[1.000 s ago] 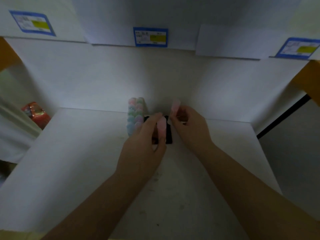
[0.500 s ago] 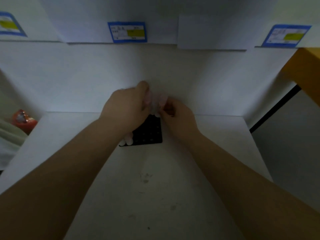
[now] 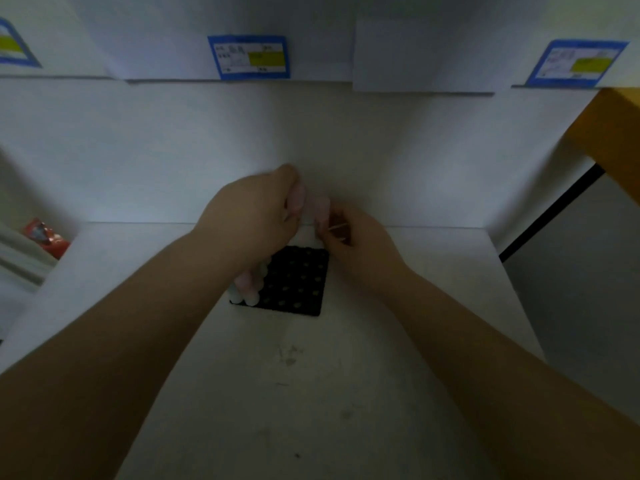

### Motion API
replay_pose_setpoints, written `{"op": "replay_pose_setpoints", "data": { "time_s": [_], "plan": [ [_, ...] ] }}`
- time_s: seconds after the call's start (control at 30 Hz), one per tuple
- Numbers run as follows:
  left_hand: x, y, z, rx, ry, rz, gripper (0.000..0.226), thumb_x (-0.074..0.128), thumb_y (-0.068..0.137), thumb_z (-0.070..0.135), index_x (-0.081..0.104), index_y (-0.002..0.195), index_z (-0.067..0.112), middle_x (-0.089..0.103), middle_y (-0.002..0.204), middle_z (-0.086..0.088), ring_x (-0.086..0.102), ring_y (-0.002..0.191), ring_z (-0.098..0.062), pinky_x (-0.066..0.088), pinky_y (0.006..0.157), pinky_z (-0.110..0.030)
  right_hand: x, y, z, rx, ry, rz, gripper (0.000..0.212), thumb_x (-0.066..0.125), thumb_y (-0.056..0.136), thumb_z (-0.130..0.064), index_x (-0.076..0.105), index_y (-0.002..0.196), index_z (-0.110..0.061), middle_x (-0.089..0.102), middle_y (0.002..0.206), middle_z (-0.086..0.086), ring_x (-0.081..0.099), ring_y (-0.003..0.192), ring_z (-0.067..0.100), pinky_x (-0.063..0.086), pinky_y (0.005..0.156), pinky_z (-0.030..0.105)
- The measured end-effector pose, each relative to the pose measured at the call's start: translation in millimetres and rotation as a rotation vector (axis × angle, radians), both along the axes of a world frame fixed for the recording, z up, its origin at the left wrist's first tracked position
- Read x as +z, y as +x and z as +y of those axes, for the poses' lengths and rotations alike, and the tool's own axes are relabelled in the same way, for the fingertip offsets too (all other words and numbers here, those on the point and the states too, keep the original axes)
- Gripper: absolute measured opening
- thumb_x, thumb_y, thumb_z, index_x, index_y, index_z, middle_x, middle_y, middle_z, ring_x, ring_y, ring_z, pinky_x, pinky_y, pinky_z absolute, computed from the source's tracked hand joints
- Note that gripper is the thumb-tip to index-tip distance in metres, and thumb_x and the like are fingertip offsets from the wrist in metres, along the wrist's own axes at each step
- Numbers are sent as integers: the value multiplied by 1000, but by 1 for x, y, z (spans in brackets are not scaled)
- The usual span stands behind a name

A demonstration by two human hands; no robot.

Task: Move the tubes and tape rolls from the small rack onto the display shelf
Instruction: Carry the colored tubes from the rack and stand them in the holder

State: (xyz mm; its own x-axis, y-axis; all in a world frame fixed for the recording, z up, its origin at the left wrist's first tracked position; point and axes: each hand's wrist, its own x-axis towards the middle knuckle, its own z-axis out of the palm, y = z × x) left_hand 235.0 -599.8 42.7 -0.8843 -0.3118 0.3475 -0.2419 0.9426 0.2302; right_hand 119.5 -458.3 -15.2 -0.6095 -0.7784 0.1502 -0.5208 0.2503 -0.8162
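A small black rack (image 3: 294,282) with rows of holes sits on the white shelf board (image 3: 311,393). Several pale tubes (image 3: 247,289) stand along its left edge, partly hidden by my left forearm. My left hand (image 3: 252,216) is raised above the rack's far left corner and grips a pale pink tube (image 3: 298,202). My right hand (image 3: 356,244) is beyond the rack's far right corner and pinches another pale pink tube (image 3: 322,211). The two tubes are close together, near the shelf's back wall.
A white back wall (image 3: 311,150) closes the shelf. Blue and yellow price labels (image 3: 251,57) hang on the shelf edge above. A red packet (image 3: 45,237) lies at the far left. An orange upright (image 3: 613,133) stands at the right.
Both hands have lifted from the rack toward the back wall with a pink tube each. The view has shifted, so more of the rack's holes show.
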Motion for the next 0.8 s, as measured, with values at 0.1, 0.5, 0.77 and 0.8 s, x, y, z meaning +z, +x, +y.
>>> {"op": "replay_pose_setpoints", "data": {
  "time_s": [0.1, 0.5, 0.77, 0.8],
  "plan": [
    [-2, -1, -1, -23, 33, -21, 16, 63, 86, 29, 55, 97, 20, 61, 84, 5, 58, 76, -13, 38, 62, -27, 1, 7, 5, -27, -14, 6, 14, 59, 97, -35, 62, 107, -26, 62, 92, -18, 58, 82, -12, 41, 71, 0],
    [17, 11, -3, -160, 146, -418, 27, 71, 77, 27, 58, 99, 31, 58, 87, 15, 52, 71, 12, 37, 57, -7, -4, 35, 15, -64, -43, -18, 18, 65, 92, -37, 66, 103, -22, 72, 97, -10, 66, 87, 1, 53, 78, 17],
    [20, 4, 0, -48, -17, -524, 10, 61, 83, 26, 53, 91, 26, 54, 79, 8, 49, 69, -9, 37, 57, -25, -6, 36, 9, -13, 25, 33, 25, 67, 89, -29, 66, 111, -18, 71, 104, -6, 67, 94, 5, 52, 83, 16],
    [21, 3, 1, -28, -10, -540, 9, 60, 84, 25, 54, 90, 25, 55, 80, 7, 51, 71, -12, 40, 58, -28, -6, 37, 8, -12, 27, 47, 24, 68, 88, -28, 66, 110, -17, 71, 103, -6, 67, 93, 7, 53, 83, 19]
  ]
}}
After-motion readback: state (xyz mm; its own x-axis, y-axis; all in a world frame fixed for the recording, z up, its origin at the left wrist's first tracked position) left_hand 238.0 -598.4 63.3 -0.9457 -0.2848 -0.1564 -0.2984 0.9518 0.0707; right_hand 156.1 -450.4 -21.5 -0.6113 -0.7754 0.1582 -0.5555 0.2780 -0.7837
